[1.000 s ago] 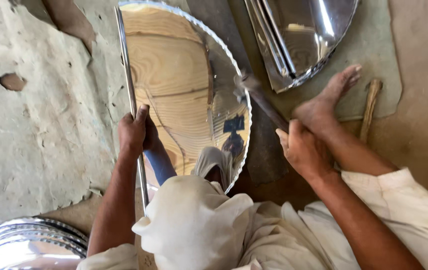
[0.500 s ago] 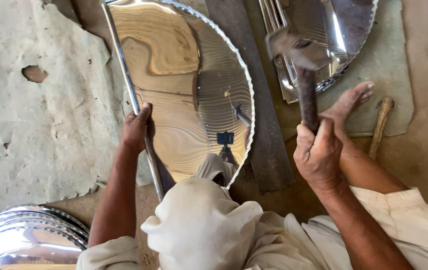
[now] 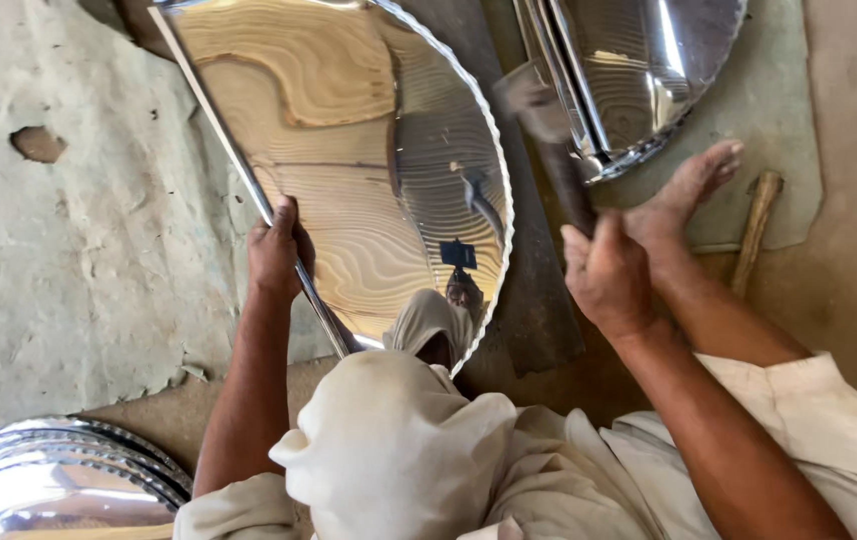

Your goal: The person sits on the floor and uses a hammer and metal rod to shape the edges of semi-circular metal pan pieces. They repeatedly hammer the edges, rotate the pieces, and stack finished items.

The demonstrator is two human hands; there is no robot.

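Observation:
My left hand (image 3: pixel 277 250) grips the straight edge of a shiny half-round metal sheet (image 3: pixel 369 170) with a scalloped rim, holding it tilted over a dark metal bar (image 3: pixel 534 300). My right hand (image 3: pixel 607 272) is closed around the handle of a hammer (image 3: pixel 547 140), whose head is blurred above the bar, just right of the sheet's scalloped rim. My bare foot (image 3: pixel 684 195) rests beside the right hand. A cloth-wrapped knee (image 3: pixel 389 450) fills the lower middle.
A second half-round shiny sheet (image 3: pixel 639 70) lies on a greenish mat (image 3: pixel 769 130) at top right. A wooden stick (image 3: pixel 754 230) lies right of the foot. A stack of shiny scalloped sheets (image 3: pixel 49 480) sits at bottom left. Cracked grey ground (image 3: pixel 69 200) spreads left.
The hammer was out of view, then raised half a second ago, and now swings down toward the sheet's rim. My left hand keeps its grip on the sheet's straight edge.

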